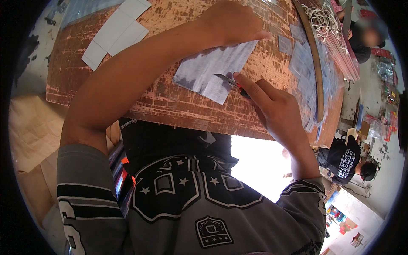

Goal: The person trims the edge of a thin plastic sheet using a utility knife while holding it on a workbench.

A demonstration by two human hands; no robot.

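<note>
A utility knife with a bare blade and a red and black handle is gripped in my right hand. Its blade tip lies over a shiny grey, film-like sheet on the worn wooden table. Across the table reaches my left arm, and my left hand is closed at the sheet's far edge. Its curled fingers mostly face away, so what they hold or press is hidden. The hand and forearm cover the sheet's upper part.
Pale creased card lies at the left of the table. A long strip crosses clear plastic pieces at the right, beside pink sticks and white string. Two people are off to the right.
</note>
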